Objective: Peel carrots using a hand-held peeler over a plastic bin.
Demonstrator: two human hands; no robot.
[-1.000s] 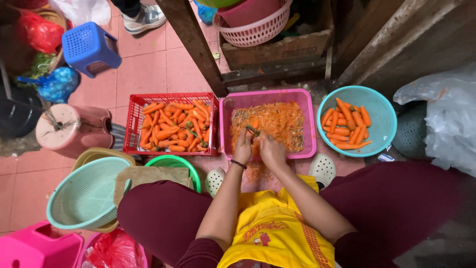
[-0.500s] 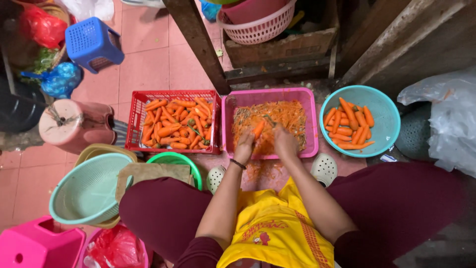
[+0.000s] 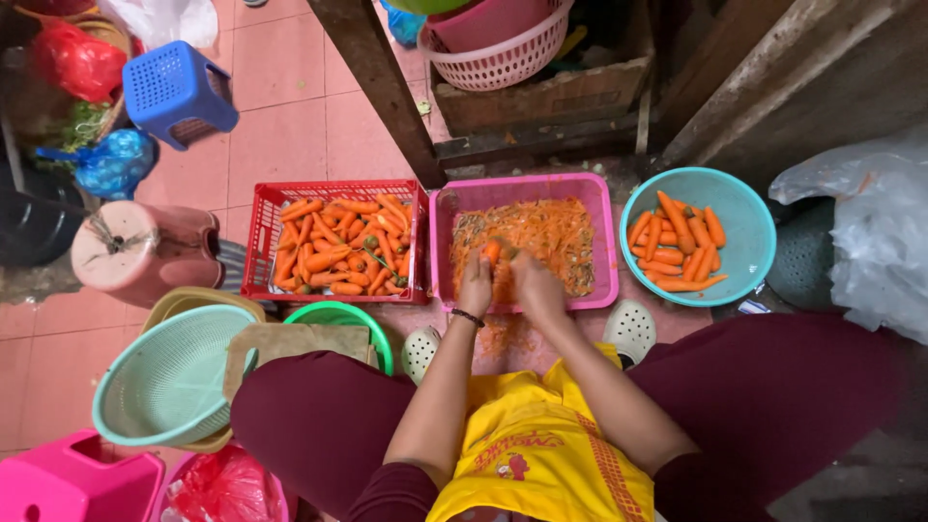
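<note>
While we hold the carrot point(image 3: 492, 253) in our left hand point(image 3: 475, 287), fingers closed round it over the pink tub point(image 3: 607, 237), our right hand point(image 3: 535, 283) meets it, curled; whether it grips a tool we cannot tell. Strokes should stay above the peelings point(image 3: 541, 232). The red crate point(image 3: 259, 232) and teal bowl point(image 3: 749, 217) flank closely, leaving little sideways room.
</note>
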